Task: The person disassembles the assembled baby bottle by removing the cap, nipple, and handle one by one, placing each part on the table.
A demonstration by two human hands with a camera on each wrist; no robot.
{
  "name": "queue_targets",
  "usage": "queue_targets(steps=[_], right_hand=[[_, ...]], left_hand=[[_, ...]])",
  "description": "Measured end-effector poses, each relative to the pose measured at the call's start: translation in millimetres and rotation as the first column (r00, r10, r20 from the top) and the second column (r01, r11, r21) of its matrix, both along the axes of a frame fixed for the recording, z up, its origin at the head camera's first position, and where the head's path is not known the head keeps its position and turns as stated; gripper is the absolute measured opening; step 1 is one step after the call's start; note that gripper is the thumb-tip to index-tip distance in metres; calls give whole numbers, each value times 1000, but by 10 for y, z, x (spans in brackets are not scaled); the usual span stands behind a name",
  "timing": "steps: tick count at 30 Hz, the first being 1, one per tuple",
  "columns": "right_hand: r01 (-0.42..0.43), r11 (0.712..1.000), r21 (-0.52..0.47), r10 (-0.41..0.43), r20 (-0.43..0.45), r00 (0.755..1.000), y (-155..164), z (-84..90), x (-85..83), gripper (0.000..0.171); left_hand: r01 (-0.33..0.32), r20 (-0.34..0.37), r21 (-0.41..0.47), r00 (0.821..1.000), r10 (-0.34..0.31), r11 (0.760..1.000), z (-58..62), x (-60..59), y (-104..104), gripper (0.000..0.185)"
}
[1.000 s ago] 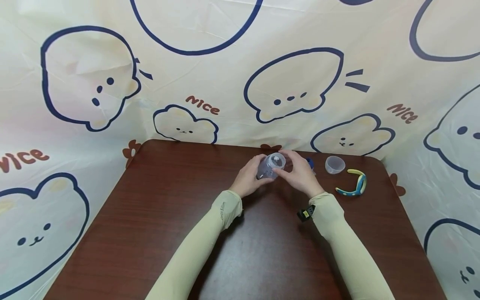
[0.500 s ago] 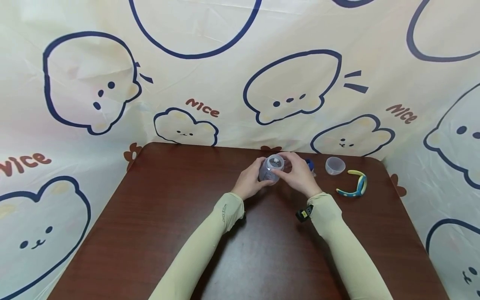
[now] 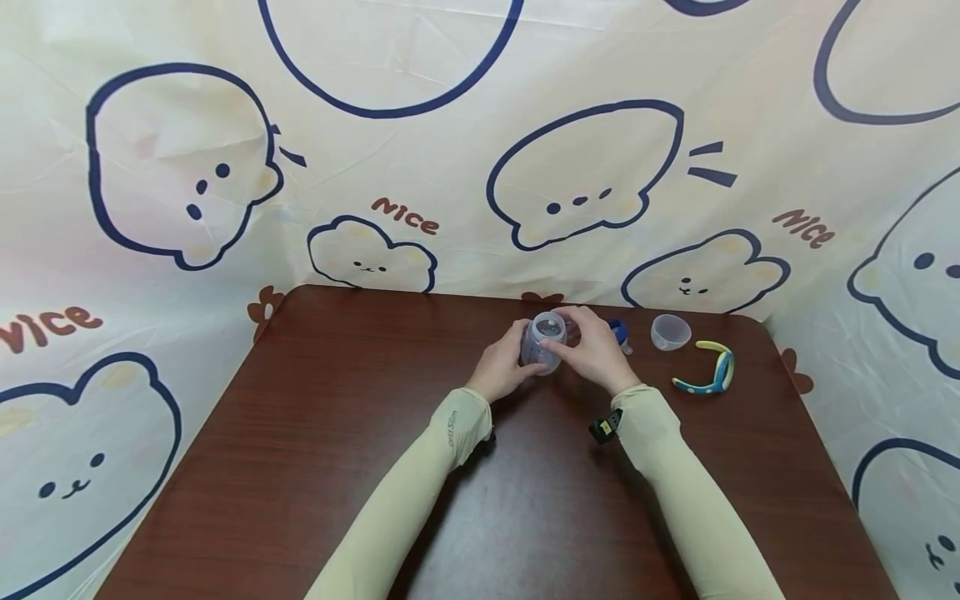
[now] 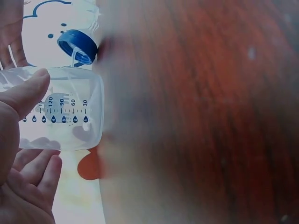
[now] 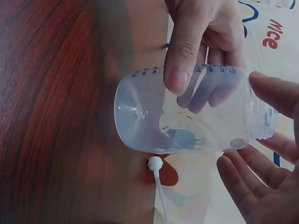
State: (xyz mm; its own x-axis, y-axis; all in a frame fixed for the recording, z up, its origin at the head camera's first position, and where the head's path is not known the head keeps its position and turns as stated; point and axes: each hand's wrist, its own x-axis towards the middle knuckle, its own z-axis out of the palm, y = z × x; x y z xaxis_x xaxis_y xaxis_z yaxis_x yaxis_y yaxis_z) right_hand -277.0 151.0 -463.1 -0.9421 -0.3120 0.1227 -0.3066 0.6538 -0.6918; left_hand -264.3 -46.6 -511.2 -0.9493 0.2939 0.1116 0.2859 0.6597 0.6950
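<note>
A clear baby bottle (image 3: 534, 353) without a lid is held above the table, its open mouth tipped up toward me. My left hand (image 3: 501, 364) grips the bottle's body from the left, thumb across the measuring marks. At the threaded neck, my right hand (image 3: 597, 350) holds the bottle between thumb and fingers, as the right wrist view shows. A blue ring cap (image 4: 79, 46) with a thin clear straw lies behind the bottle, partly hidden by my right hand in the head view. The straw's white weighted end (image 5: 155, 163) shows below the bottle in the right wrist view.
On the brown table (image 3: 337, 417), a clear dome cover (image 3: 670, 332) stands at the back right. Nearer lies a curved blue and yellow handle piece (image 3: 722, 371). Patterned cloth (image 3: 450, 150) hangs around the back and sides.
Both hands have lowered the bottle slightly toward me, and it has become more upright. The grips look the same. More of the blue cap shows beside my right hand.
</note>
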Motion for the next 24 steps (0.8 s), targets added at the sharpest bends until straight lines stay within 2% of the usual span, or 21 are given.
queue_targets(steps=[13, 24], right_hand=[[-4, 1000, 14, 4, -11, 1000, 33, -47, -41, 58], [13, 1000, -3, -12, 22, 1000, 24, -88, -28, 57]], left_hand=[[6, 23, 2, 1000, -6, 1000, -42, -16, 28, 75], [7, 44, 10, 999, -7, 1000, -59, -11, 1, 76]])
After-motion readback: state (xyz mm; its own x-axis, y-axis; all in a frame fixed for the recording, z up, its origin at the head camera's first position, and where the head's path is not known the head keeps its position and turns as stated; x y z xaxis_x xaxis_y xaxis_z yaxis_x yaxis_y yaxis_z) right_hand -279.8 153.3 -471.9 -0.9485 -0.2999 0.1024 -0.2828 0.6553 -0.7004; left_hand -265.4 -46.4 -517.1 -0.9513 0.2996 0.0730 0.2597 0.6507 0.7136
